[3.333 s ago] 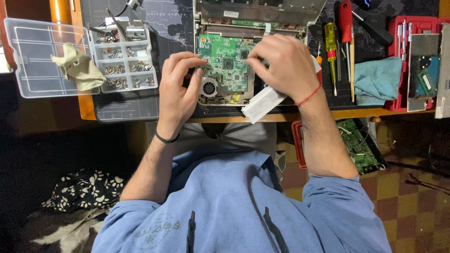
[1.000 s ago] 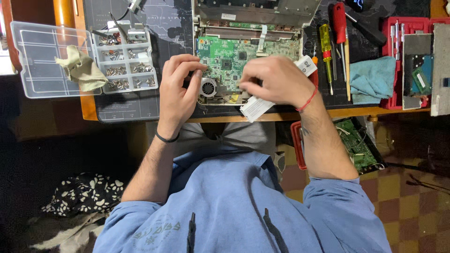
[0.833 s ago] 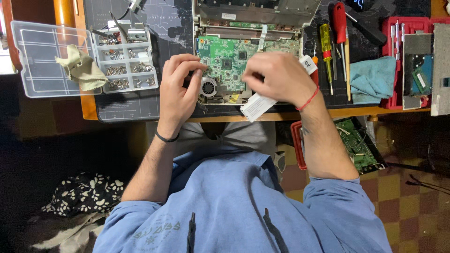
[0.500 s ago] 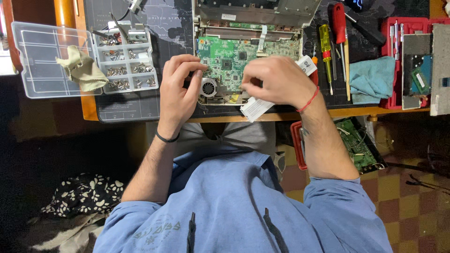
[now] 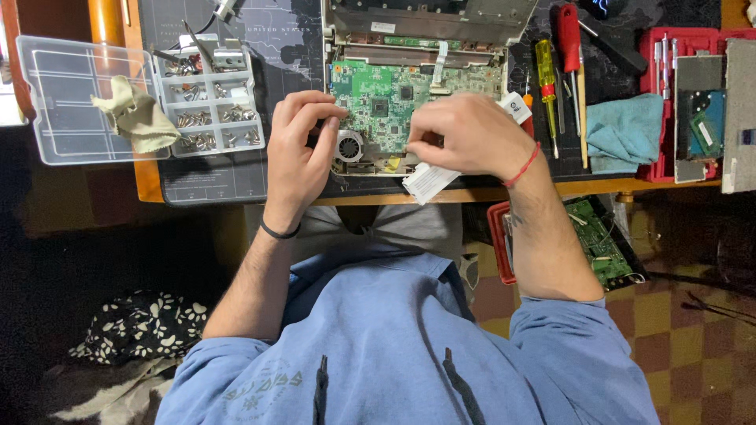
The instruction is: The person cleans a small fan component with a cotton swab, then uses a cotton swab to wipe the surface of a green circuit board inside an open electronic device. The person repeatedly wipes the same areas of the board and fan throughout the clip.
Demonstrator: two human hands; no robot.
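Observation:
An opened laptop chassis (image 5: 429, 24) lies on the dark desk mat with its green circuit board (image 5: 378, 98) exposed and a round fan (image 5: 348, 146) at the board's near left. My left hand (image 5: 299, 149) curls over the board's left edge, fingertips on its corner and thumb beside the fan. My right hand (image 5: 472, 135) rests on the board's right half, fingers pinched down near its front edge. A white flat strip (image 5: 429, 182) runs under that palm and sticks out at both ends.
A clear compartment box of screws (image 5: 209, 106) stands at the left, its lid (image 5: 59, 94) open with a beige cloth (image 5: 135, 118) on it. Yellow (image 5: 545, 69) and red (image 5: 568, 35) screwdrivers, a blue cloth (image 5: 626, 130) and a red tray (image 5: 669, 47) lie right. Another board (image 5: 598, 244) sits below the desk edge.
My right hand has slid down and left over the board since the earliest frame, the white strip moving with it. Over the last second both hands barely move.

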